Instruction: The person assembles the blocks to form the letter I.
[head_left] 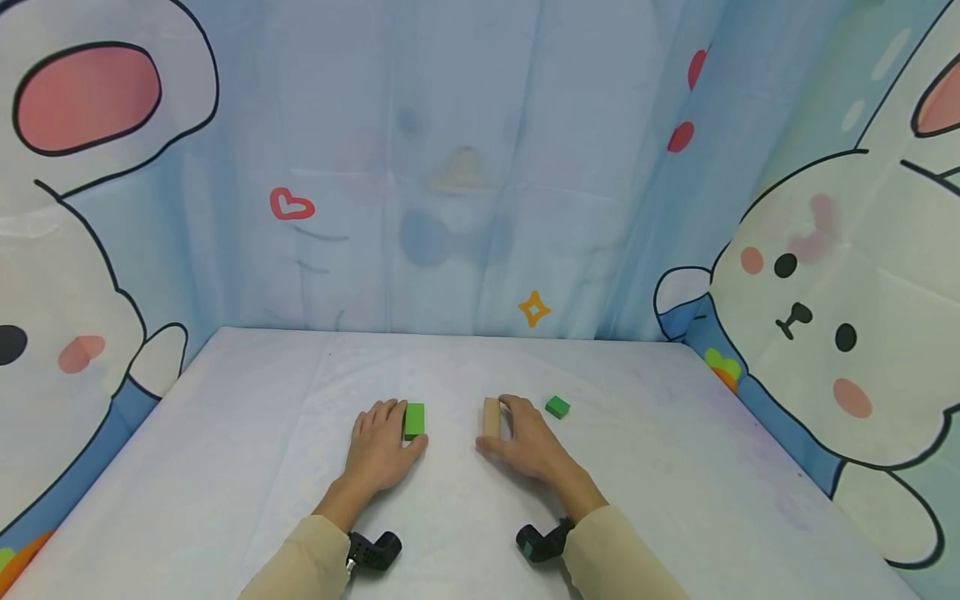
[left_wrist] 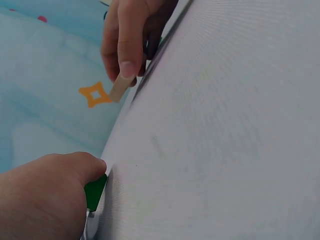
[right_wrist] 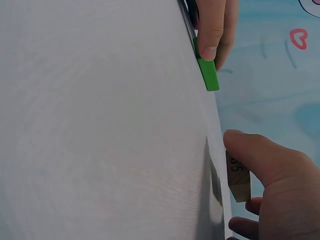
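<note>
A bright green block (head_left: 414, 421) lies lengthwise on the white table, and my left hand (head_left: 381, 450) holds it with the thumb at its near end and the fingers along its left side. In the right wrist view that thumb presses on the green block (right_wrist: 209, 76). To the right, my right hand (head_left: 531, 442) grips a pale wooden block (head_left: 491, 418), thumb at the near end and index finger by the far end. Dark printed figures show on this wooden block (right_wrist: 239, 182) in the right wrist view; they are partly covered by the thumb.
A small green block (head_left: 557, 407) lies just beyond the right hand's fingers. The white-covered table (head_left: 480, 362) ends at a blue curtain (head_left: 465, 275) with cartoon rabbits at both sides. Each wrist carries a black camera (head_left: 375, 550).
</note>
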